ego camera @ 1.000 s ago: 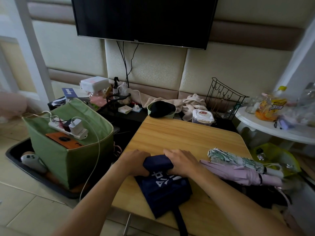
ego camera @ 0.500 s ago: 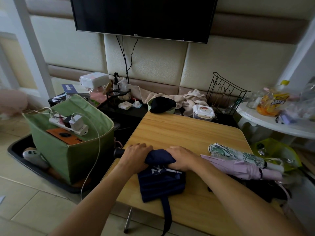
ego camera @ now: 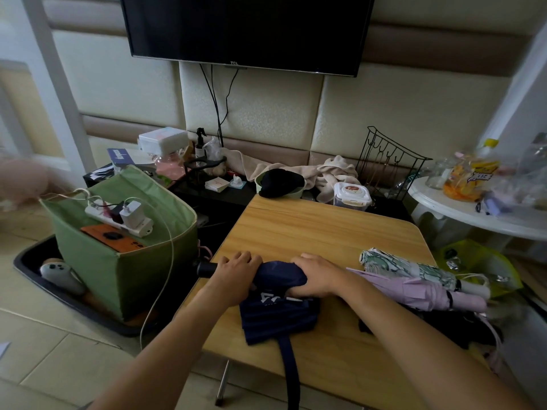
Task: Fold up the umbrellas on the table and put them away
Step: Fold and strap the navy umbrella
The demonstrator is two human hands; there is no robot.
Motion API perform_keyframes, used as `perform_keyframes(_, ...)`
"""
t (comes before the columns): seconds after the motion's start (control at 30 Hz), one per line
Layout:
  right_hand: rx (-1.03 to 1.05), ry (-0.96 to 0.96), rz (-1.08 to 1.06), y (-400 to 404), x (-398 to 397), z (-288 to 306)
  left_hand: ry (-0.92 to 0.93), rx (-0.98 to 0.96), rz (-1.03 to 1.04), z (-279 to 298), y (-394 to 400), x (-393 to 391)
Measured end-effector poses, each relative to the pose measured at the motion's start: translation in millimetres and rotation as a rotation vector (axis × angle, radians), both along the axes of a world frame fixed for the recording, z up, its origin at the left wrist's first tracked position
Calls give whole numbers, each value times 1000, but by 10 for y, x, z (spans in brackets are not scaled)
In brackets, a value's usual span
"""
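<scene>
navy umbrella (ego camera: 278, 303) half-rolled on table edge, pink umbrella (ego camera: 414, 287) and green-patterned umbrella (ego camera: 405, 266) apparently folded

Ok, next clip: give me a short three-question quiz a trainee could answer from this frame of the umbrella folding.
1. True or false: both hands are on the navy umbrella.
2. Multiple choice: where does the pink umbrella lie? A) on the floor B) on the wooden table, to the right of the navy one C) in the green bag
3. Fill in: the navy umbrella's strap hangs over the table's ____ edge.

Key
1. True: the left hand grips near the black handle, and the right hand grips the rolled fabric.
2. B, beside the leaf-print umbrella.
3. Near.
</scene>
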State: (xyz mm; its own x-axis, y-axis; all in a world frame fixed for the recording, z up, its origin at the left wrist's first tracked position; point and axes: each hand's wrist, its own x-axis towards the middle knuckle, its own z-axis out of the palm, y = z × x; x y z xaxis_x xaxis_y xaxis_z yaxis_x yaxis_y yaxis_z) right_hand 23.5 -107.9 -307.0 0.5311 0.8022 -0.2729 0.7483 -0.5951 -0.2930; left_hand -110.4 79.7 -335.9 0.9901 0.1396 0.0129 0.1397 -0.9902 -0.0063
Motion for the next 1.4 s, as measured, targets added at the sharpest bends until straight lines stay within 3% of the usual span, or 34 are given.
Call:
perform_keyframes(0.2, -40, -20, 47, 42, 15, 31, -73, -51, -54, 169, 63, -19)
perform_keyframes(0.47, 7, -83, 36, 44, -17, 96, -23, -169, -64, 223, 117, -44)
perform_keyframes(0.53, 25, -123, 36, 21, -18, 96, 67, -311, -61, 224, 168, -59)
perform_keyframes(0.6, 44, -167, 36, -8, -31, 86, 133, -573, -38, 258, 171, -106)
perform_keyframes(0.7, 98, -161, 13, -32, -67, 59, 57, -753, -15, 228, 120, -101)
perform_keyframes(0.8, 123, -109, -18, -40, -117, 33, -27, -675, 42, 116, 138, -32)
perform_keyframes(1.03, 188, -171, -19, -29, -166, 10, -138, -788, 220, 11, 175, 66)
perform_keyframes(1.1, 203, -169, -27, -23, -158, -4, -247, -725, 256, 18, 133, 81)
perform_keyframes(1.2, 198, -161, -40, -14, -137, -31, -564, -550, 105, 135, 67, 63)
perform_keyframes(1.3, 185, -156, -34, -14, -114, -44, -469, -485, -121, 220, 4, 35)
perform_keyframes(1.4, 166, -163, -27, -13, -86, -38, -388, -405, -178, 178, -59, 53)
